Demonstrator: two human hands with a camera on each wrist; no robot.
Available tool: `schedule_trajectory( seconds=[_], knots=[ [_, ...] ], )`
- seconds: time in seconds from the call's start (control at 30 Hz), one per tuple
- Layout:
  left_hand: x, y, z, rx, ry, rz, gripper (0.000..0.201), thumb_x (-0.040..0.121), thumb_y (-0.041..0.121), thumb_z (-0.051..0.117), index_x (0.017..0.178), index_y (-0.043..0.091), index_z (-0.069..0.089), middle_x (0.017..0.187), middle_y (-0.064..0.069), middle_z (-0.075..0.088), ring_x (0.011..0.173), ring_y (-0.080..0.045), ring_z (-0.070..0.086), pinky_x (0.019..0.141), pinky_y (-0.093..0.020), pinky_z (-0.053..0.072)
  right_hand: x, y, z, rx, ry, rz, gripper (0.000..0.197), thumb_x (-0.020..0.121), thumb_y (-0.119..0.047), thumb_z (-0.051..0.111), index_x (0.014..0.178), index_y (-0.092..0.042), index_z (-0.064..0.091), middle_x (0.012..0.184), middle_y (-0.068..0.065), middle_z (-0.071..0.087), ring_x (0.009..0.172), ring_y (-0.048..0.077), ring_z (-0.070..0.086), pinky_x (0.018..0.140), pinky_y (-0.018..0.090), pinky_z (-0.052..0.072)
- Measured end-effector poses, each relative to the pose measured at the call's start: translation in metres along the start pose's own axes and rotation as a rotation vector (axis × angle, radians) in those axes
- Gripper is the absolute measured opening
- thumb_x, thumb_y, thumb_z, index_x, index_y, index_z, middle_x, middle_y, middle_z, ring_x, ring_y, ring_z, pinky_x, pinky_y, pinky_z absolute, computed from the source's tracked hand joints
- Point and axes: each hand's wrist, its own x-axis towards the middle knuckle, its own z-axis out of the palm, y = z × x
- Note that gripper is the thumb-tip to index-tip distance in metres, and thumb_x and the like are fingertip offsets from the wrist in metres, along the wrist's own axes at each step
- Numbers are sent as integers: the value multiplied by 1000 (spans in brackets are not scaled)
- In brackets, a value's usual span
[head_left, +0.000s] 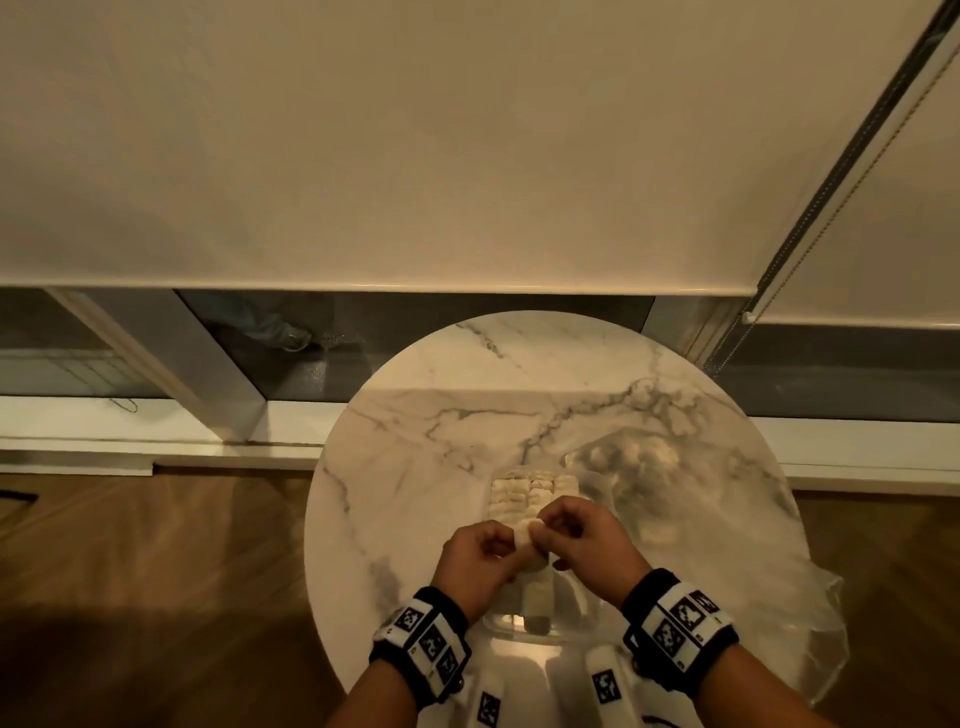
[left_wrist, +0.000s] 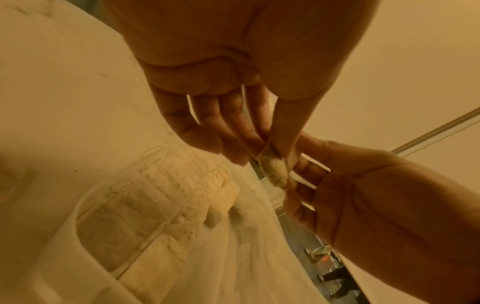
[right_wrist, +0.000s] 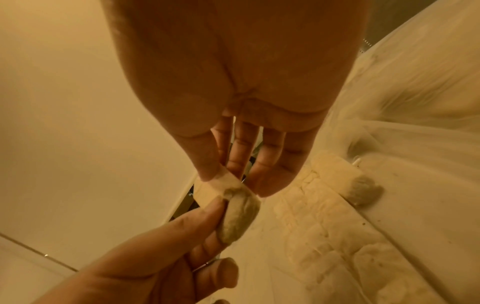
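Note:
Both hands hold one small pale dumpling (head_left: 523, 538) above a clear plastic tray (head_left: 500, 621) on the round marble table (head_left: 415, 467). My left hand (head_left: 501, 545) pinches its left side; in the left wrist view the thumb and fingers of the left hand (left_wrist: 270, 153) close on the dumpling (left_wrist: 275, 171). My right hand (head_left: 545, 525) pinches the wrapper's edge; the right wrist view shows the right hand (right_wrist: 223, 178) on the flat dough flap of the dumpling (right_wrist: 235, 214), with darker filling at the near end. Rows of dumplings (head_left: 532, 491) fill the tray's far part.
Crumpled clear plastic film (head_left: 737, 566) spreads over the table's right side and past its edge. One loose roll (head_left: 537, 597) lies in the tray's near end. Beyond the table are a roller blind (head_left: 467, 156), a window sill and wooden floor (head_left: 156, 571).

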Motion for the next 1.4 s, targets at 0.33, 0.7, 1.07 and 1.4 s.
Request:
schedule_trajectory(
  seconds=[0.33, 0.7, 1.07, 1.4],
  knots=[
    [20, -42, -14, 438, 312, -125, 34, 78, 29, 76, 108, 27, 60, 102, 7, 59, 90, -12, 59, 78, -21, 47, 32, 37, -31, -59, 134, 163, 6, 92, -13, 65, 90, -8, 63, 81, 11, 68, 69, 25, 65, 68, 42, 59],
    [24, -60, -12, 350, 286, -237, 9, 81, 19, 73, 88, 22, 68, 79, 4, 69, 68, -15, 68, 68, -36, 61, 55, 64, -16, -577, 99, 345, 14, 86, -26, 66, 74, -25, 60, 84, 0, 68, 80, 18, 65, 72, 27, 53],
    [25, -57, -12, 361, 261, -225, 7, 83, 16, 68, 88, 22, 67, 77, 6, 67, 63, -11, 64, 61, -24, 55, 61, 56, -10, -575, 136, 367, 20, 89, -11, 57, 75, -24, 64, 87, 0, 66, 78, 13, 59, 71, 24, 46],
    [26, -56, -15, 391, 244, -215, 9, 84, 20, 68, 93, 23, 68, 79, 10, 66, 69, 2, 58, 52, -4, 37, 70, 45, -12, -675, 162, 329, 18, 90, -15, 60, 83, -14, 76, 87, 4, 73, 84, 18, 67, 72, 22, 48]
  ],
)
